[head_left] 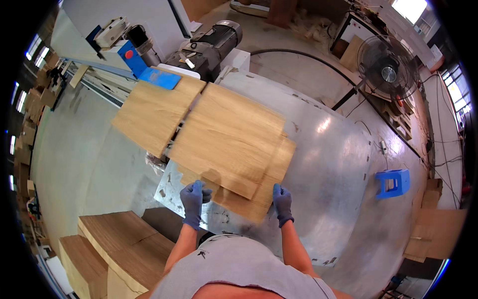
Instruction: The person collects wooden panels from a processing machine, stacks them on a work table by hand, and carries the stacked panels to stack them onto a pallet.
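Both my hands wear grey gloves with blue fingertips. My left hand [193,200] is closed at the near edge of a lower wood-grain sheet [239,205], fingertips on that edge. At its right edge my right hand [283,202] is closed too, thumb uppermost. A second wood-grain sheet [226,134] lies overlapping on top, covering most of the lower one. Beyond a narrow dark gap, another wood-grain sheet [157,109] lies to the left, its far end by the blue plate [160,78] of a machine. The sheets rest on a shiny metal table [328,164].
A motor [219,40] and a machine housing with a red button [129,54] stand at the far left. Stacked wood sheets [119,231] are at my lower left. A standing fan [388,74] is at far right, a blue stool [392,183] right of the table.
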Demonstrator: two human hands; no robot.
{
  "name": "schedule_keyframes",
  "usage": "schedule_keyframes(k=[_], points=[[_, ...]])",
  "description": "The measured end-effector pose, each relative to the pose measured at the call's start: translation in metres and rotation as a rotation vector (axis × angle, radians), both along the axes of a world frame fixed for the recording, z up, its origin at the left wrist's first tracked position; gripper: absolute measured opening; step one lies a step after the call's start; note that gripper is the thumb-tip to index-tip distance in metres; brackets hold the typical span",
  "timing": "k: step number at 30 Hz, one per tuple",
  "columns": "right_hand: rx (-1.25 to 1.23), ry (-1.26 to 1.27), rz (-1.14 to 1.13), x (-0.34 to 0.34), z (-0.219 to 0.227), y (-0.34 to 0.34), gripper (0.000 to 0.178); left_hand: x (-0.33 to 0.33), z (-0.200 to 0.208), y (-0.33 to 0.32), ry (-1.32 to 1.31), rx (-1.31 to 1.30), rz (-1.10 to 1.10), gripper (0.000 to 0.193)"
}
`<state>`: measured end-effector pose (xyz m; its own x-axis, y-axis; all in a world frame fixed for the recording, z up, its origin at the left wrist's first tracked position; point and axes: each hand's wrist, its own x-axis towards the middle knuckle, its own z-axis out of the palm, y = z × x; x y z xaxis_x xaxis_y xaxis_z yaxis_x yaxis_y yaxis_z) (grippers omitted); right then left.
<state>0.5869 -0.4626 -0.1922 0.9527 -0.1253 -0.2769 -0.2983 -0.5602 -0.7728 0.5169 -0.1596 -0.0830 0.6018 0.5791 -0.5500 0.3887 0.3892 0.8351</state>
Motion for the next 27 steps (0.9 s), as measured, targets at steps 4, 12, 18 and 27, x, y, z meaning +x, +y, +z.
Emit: schedule_keyframes(k=[4, 12, 18, 27], points=[[0.311, -0.102, -0.118, 0.026, -0.003, 0.016, 0.045, 0.007, 0.004, 0.020, -0.159, 0.360, 0.059, 0.023], [-0.192, -0.098, -0.175, 0.027, 0.018, 0.056, 0.094, 0.033, -0.046, 0.119, -0.292, 0.664, 0.304, 0.034], [0.176, -0.076, -0.081, 0.029, -0.007, 0.020, 0.086, 0.063, -0.034, 0.161, -0.491, -0.339, 0.286, 0.046], [0.596, -0.176, -0.081, 0.014, 0.000, 0.019, 0.048, 0.064, -0.071, 0.157, -0.537, -0.464, 0.173, 0.043]])
